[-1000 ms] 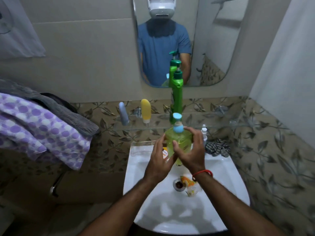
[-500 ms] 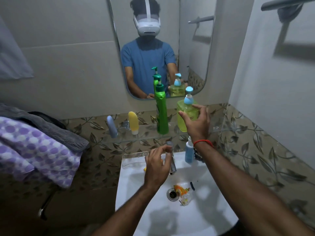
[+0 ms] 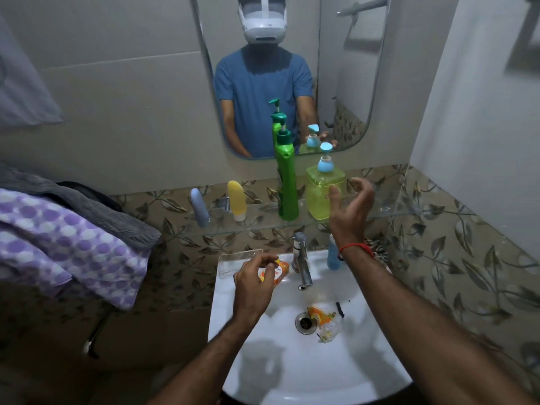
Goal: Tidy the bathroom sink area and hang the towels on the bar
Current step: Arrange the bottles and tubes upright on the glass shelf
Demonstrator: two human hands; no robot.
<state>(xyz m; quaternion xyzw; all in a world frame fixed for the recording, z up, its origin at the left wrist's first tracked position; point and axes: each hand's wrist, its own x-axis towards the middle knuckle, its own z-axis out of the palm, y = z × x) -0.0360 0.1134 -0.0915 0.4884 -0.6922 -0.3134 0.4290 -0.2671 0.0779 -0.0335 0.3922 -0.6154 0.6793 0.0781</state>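
Observation:
My right hand (image 3: 350, 206) is open with spread fingers, just right of a yellow-green soap dispenser (image 3: 321, 194) with a blue pump. The dispenser stands on the glass shelf (image 3: 257, 222) beside a tall green pump bottle (image 3: 287, 182). My left hand (image 3: 252, 283) is at the sink's back left corner, fingers and thumb curled round an orange packet (image 3: 281, 270) lying there. A torn orange wrapper (image 3: 321, 317) lies in the white sink (image 3: 292, 375) by the drain. A purple dotted towel (image 3: 58, 244) and a grey towel (image 3: 87, 203) are heaped at the left.
A blue-grey tube (image 3: 199, 206) and a yellow tube (image 3: 236, 200) stand on the shelf's left part. The tap (image 3: 301, 258), a blue bottle (image 3: 333, 257), a checked cloth (image 3: 378, 251) and a clear soap dish (image 3: 229, 263) line the sink's back. The mirror (image 3: 344, 68) hangs above.
My right hand carried the soap dispenser up from the sink, set it on the glass shelf and let go. My left hand moved left from the tap onto the orange packet.

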